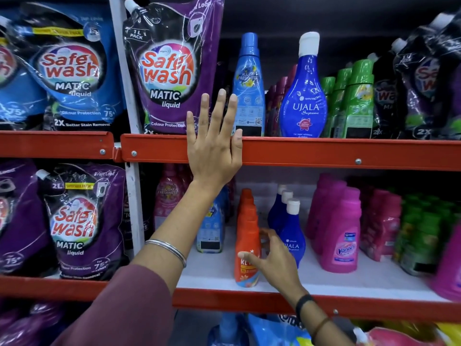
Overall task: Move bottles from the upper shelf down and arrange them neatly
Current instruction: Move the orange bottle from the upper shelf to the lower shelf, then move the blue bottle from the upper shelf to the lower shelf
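Head view: the left hand lies flat against the red rail of the upper shelf, fingers spread, its grip released and holding nothing. Just right of its fingertips stand a light blue bottle and a dark blue Ujala bottle. On the lower shelf, the right hand has its fingers half-curled around the front orange bottle, touching it but not clenched.
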{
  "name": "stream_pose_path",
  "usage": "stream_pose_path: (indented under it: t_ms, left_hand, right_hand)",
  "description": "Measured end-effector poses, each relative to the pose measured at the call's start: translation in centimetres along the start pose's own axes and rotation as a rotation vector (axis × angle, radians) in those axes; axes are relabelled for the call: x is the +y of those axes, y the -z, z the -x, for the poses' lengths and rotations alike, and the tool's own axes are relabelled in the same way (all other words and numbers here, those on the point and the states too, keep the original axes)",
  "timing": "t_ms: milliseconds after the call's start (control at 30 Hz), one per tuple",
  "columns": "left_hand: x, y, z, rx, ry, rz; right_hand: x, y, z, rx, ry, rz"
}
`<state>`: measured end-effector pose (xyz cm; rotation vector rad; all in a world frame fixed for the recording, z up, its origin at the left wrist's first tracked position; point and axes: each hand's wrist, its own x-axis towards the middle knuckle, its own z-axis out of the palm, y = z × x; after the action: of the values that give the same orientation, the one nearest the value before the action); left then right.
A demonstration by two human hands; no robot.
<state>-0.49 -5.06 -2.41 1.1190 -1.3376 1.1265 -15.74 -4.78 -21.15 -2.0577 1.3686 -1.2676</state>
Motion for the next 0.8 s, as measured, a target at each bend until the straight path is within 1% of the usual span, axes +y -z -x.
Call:
stream_pose_path:
  t_ms: [100,200,300,367,433,467,533,633,700,733,800]
  left_hand:
    - [0.1,0.1,0.0,-0.021,0.004,0.0]
    - [0.7,0.1,0.2,-0.039,0.029,0.017]
    - [2.3,0.1,0.2,-0.059,0.029,0.034]
    - [3.6,0.0,0.2,-0.069,0.026,0.044]
    - [4.7,-0.2,0.0,-0.07,0.027,0.047]
    - [5.2,-0.3,-0.2,-0.071,0.025,0.046]
    - [5.9,-0.6,-0.4,-0.071,0.01,0.046]
    - [6.5,-1.0,-0.6,-0.05,0.003,0.038]
    - [6.5,-1.3,-0.5,-0.036,-0.001,0.013]
    - [6.4,-1.4,-0.4,-0.029,-0.005,0.003]
    - [6.3,-1.6,-0.4,-0.021,-0.013,-0.009]
  right_hand:
    - [-1.7,2.7,0.6,0.115,0.071,-0.107]
    - [-4.5,6.9,0.1,0.344,0.219,-0.234]
    - [-8.0,11.6,-1.5,0.568,0.404,-0.302]
    - [-10.3,14.4,-3.2,0.671,0.511,-0.292]
    - [-12.3,16.9,-5.4,0.73,0.567,-0.217]
    - [-13.1,17.9,-6.7,0.732,0.574,-0.184]
    - [-14.3,19.4,-9.1,0.685,0.559,-0.128]
    - [-15.5,20.7,-11.7,0.506,0.461,-0.047]
    - [-16.2,21.0,-12.3,0.362,0.393,-0.071]
    - [-16.3,21.0,-12.6,0.318,0.375,-0.094]
    - [-16.3,21.1,-12.8,0.306,0.374,-0.134]
